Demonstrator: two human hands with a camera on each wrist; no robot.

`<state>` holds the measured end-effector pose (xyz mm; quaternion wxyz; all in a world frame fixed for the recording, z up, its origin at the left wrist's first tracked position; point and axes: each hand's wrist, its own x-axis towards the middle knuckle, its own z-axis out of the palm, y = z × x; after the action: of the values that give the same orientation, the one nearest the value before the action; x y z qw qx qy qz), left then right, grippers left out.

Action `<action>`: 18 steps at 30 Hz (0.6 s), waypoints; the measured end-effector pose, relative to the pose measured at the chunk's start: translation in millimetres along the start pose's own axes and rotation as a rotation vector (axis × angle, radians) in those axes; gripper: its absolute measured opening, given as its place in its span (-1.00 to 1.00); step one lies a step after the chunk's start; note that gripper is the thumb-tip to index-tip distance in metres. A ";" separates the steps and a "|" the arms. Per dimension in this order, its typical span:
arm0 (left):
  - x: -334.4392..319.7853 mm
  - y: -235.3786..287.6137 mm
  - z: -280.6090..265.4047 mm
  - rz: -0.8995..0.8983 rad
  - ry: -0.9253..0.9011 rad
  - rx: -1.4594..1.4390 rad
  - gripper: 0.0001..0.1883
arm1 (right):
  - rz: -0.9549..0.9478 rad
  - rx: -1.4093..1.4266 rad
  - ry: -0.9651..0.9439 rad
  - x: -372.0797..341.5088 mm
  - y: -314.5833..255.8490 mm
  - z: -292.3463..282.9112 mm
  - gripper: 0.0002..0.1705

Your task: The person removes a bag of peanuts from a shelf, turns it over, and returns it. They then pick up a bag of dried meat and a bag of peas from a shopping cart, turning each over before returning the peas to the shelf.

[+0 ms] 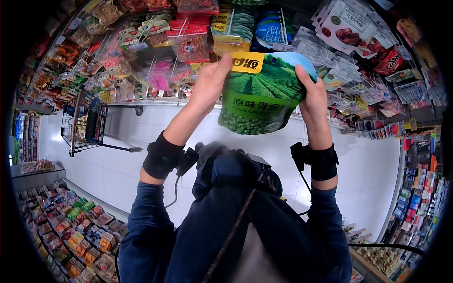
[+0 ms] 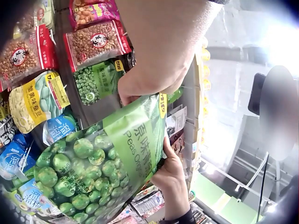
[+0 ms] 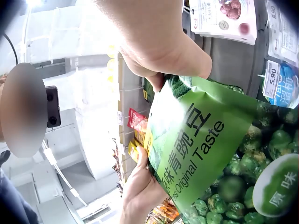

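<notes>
Both hands hold up a green bag of peas [image 1: 264,101] in front of the body, its printed face toward the head camera. My left hand [image 1: 210,82] pinches the upper left edge by the yellow logo, thumb on the front. At the upper right edge, my right hand [image 1: 314,96] grips the bag the same way. The left wrist view has the pea bag [image 2: 88,168] close up, with the left hand [image 2: 154,70] at one top corner and the right hand [image 2: 170,177] at the other. Fingers behind the bag are hidden.
Racks of hanging snack packs, including red-topped nut bags [image 1: 191,45] and white pouches [image 1: 347,28], stand ahead. A black wire shopping cart [image 1: 82,125] is on the white floor at left. More packaged goods [image 1: 78,231] fill a low shelf behind on the left.
</notes>
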<state>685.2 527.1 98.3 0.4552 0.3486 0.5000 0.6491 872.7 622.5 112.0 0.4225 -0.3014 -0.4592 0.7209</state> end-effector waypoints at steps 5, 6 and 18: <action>0.6 4.5 -8.8 -0.025 0.016 -0.002 -0.46 | 0.040 0.029 -0.024 10.4 5.5 9.5 -0.63; 2.4 6.2 -9.6 -0.021 0.032 -0.014 -0.46 | 0.051 0.022 -0.029 14.0 7.4 10.9 -0.63; 79.6 56.2 -53.9 0.101 -0.148 0.291 -0.81 | 0.019 -0.119 0.026 77.0 12.3 37.2 -0.63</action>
<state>595.5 579.1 138.6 0.4023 0.4822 0.5358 0.5644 802.5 672.9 111.8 0.4028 -0.3396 -0.4928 0.6926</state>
